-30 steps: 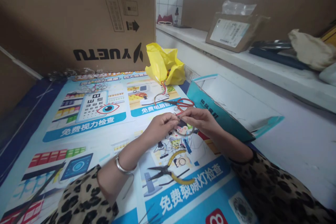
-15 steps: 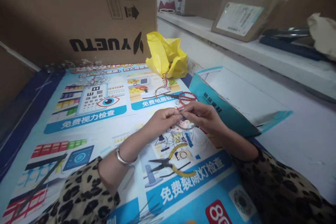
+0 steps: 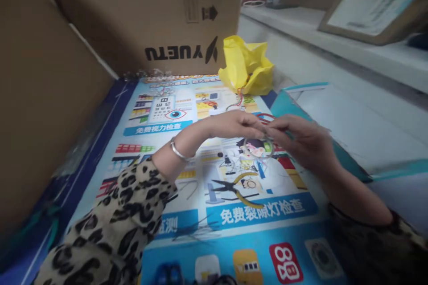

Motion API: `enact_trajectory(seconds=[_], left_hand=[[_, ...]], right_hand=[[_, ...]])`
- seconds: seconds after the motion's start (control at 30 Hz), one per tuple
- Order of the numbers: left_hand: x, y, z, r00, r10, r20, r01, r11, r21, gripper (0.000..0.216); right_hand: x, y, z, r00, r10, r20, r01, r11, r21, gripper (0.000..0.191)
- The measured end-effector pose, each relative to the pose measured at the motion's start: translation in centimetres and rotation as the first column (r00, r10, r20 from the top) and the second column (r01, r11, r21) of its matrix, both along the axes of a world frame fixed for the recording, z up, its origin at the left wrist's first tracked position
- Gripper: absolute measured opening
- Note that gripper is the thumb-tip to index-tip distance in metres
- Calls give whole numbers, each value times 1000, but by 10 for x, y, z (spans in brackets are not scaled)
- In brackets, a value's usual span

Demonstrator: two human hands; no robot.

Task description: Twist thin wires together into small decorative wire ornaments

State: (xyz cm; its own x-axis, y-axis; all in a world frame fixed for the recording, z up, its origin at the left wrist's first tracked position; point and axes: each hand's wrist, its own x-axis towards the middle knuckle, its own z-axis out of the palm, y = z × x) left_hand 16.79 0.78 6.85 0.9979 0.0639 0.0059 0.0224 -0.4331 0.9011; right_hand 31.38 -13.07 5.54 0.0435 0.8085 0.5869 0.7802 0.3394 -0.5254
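My left hand [image 3: 239,125] and my right hand [image 3: 301,140] meet above the printed poster [image 3: 214,213], fingertips pinched together on a thin wire ring [image 3: 259,149] that hangs below them. A silver bangle [image 3: 177,151] sits on my left wrist. Pliers with yellow handles [image 3: 236,187] lie on the poster just below my hands. Red-handled scissors [image 3: 265,118] lie behind my fingers, partly hidden. Several loose wires lie scattered on the poster under the ring.
A large cardboard box [image 3: 150,13] stands at the back and left. A yellow plastic bag [image 3: 247,67] with coloured wires sits behind the hands. A teal and white box lid [image 3: 310,102] lies to the right, with a white ledge [image 3: 334,49] beyond it holding a brown parcel [image 3: 371,9].
The view has swung left and is now blurred, so everything sits further right in the picture. Both hands stay pinched on the wire ring, raised slightly above the poster.
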Motion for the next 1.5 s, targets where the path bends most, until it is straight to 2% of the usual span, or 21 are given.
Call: enact_trajectory(seconds=[0.13, 0.27, 0.47, 0.6, 0.7, 0.77, 0.83, 0.97, 1.07, 1.23, 1.4, 1.5], left_hand=[[-13, 6, 22, 993, 117, 18, -117, 992, 43, 20], [-38, 0, 31, 975, 223, -9, -222, 974, 55, 17], [-91, -33, 32, 960, 281, -4, -281, 958, -59, 21], [-129, -50, 16, 919, 395, 9, -386, 901, -196, 22], [-154, -54, -6, 900, 437, 1, -420, 866, -270, 22], [-167, -53, -23, 863, 504, 15, -472, 818, -329, 20], [-176, -51, -40, 781, 624, 3, -576, 723, -381, 19], [-186, -43, -65, 554, 833, 18, -730, 495, -471, 21], [-188, -38, -78, 456, 890, 12, -758, 395, -520, 24], [-188, -40, -88, 443, 896, -36, -744, 345, -572, 26], [-185, -45, -91, 433, 896, -96, -697, 266, -666, 29], [-186, -46, -88, 448, 889, -95, -684, 272, -677, 28]], right_hand=[[-2, -2, 10, 992, -48, 120, 50, 999, -15, 7], [-12, -2, 22, 989, -36, 143, 39, 999, -20, 7], [-56, 9, 31, 991, 132, 25, -131, 991, -26, 15], [-92, 20, 23, 969, 240, -62, -244, 967, -72, 20], [-117, 29, 9, 949, 293, -119, -307, 945, -118, 19], [-131, 35, -4, 934, 289, -210, -324, 933, -158, 18], [-143, 41, -18, 901, 222, -373, -298, 941, -161, 20], [-153, 51, -46, 722, 81, -687, -306, 928, -212, 25], [-155, 52, -61, 635, 13, -772, -330, 908, -257, 27], [-158, 48, -75, 549, 2, -836, -399, 879, -261, 32], [-157, 46, -78, 482, 22, -876, -383, 905, -187, 31], [-156, 46, -79, 485, 14, -874, -395, 896, -205, 28]])
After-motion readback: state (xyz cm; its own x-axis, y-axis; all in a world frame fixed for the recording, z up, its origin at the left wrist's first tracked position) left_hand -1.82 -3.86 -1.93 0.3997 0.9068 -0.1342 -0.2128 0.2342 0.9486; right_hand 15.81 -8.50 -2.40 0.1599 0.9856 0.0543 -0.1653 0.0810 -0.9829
